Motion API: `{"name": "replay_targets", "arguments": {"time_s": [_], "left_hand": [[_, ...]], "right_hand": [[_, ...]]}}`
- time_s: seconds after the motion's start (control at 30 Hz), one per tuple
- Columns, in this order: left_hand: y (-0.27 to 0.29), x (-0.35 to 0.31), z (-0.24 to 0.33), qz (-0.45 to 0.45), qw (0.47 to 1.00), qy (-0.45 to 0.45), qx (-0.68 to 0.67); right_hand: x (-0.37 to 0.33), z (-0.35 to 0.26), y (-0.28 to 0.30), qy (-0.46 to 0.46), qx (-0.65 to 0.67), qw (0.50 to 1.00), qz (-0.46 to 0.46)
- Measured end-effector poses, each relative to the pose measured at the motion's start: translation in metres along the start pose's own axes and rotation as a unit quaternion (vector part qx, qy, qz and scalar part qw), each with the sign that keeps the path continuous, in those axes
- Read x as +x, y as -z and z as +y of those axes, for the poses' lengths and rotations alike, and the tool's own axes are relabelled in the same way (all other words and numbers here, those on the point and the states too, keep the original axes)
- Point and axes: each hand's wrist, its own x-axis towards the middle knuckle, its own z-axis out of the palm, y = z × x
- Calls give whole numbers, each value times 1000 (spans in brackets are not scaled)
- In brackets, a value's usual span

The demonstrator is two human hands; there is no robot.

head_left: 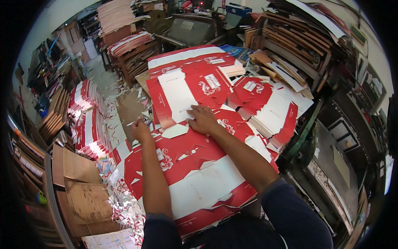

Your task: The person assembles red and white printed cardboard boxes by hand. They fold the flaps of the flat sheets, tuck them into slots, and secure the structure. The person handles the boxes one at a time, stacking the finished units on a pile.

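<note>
Red and white printed cardboard sheets (207,174), cut as box blanks, lie spread in front of me. My right hand (203,119) rests with fingers stretched on the near edge of a stack of box blanks (176,89). My left hand (140,129) is closed, its fingers curled, beside the left edge of that stack; what it pinches, if anything, is hidden. Between my hands lies a pale cardboard flap (175,131). Further stacked blanks (269,110) sit to the right of my right hand, and a red and white sheet (188,58) lies beyond.
Piles of red and white blanks (88,120) stand on the floor at left. Paper scraps (126,207) heap up beside brown boards (85,186). A metal machine bed (336,166) is at right. Stacked wooden boards (296,41) and a dark machine (190,30) stand behind.
</note>
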Motion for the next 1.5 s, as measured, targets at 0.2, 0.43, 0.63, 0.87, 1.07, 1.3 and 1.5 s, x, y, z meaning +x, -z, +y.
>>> {"name": "replay_targets", "arguments": {"time_s": [0.2, 0.43, 0.63, 0.87, 1.07, 1.3, 1.5], "left_hand": [[32, 0, 42, -40, 933, 185, -308], [102, -63, 73, -175, 946, -255, 93], [157, -186, 104, -382, 834, -321, 234], [146, -222, 80, -335, 793, -380, 337], [146, -221, 79, -313, 790, -392, 353], [144, -224, 79, -305, 797, -383, 353], [144, -224, 77, -299, 803, -377, 352]], "right_hand": [[-1, -4, 17, -36, -17, 997, -73], [-64, 37, 66, -21, 131, 973, 187], [-161, 81, 122, -198, 72, 977, 42], [-166, 95, 110, -124, 31, 992, 19], [-147, 88, 105, -75, -95, 993, 14], [-116, 75, 132, -158, -36, 984, -76], [-110, 77, 161, -216, 106, 968, -65]]}}
